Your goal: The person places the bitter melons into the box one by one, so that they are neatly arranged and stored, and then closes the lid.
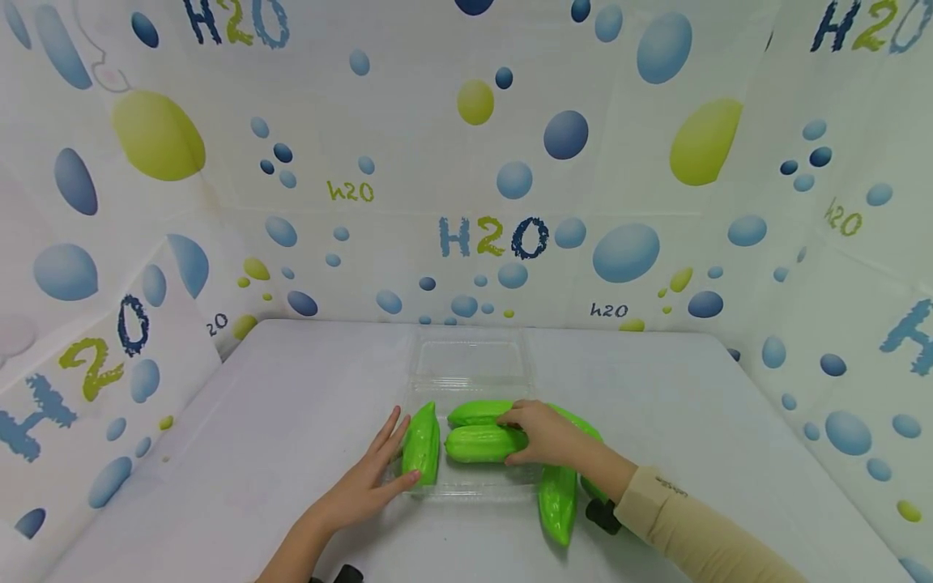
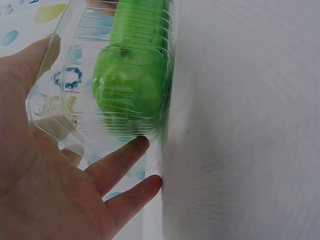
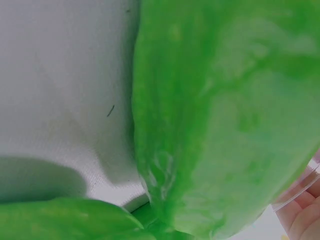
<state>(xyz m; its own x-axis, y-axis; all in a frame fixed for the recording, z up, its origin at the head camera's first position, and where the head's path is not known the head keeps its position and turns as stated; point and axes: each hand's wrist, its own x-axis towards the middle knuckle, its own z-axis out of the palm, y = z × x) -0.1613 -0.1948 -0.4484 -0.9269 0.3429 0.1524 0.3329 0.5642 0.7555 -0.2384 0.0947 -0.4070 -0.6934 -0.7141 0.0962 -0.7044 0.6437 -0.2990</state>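
Observation:
A clear plastic clamshell box point(image 1: 488, 491) lies on the table with its lid point(image 1: 472, 356) folded back. My left hand point(image 1: 368, 482) is at its left side with fingers spread; in the left wrist view, straight fingertips reach the ribbed wall. Just inside that wall is a green toy cucumber point(image 1: 420, 445), standing lengthwise. My right hand point(image 1: 550, 437) grips the right end of another green cucumber point(image 1: 483, 444), which lies crosswise in the box. Behind it is a further green cucumber point(image 1: 477, 412), its right end hidden by the hand.
Right of the box, under my right forearm, lie more green cucumbers, one pointing toward me point(image 1: 558, 506) and one partly covered point(image 1: 579, 419). In the right wrist view a large green cucumber point(image 3: 225, 115) fills most of the picture. A bubble-patterned curtain point(image 1: 408, 162) surrounds the white table point(image 1: 313, 380).

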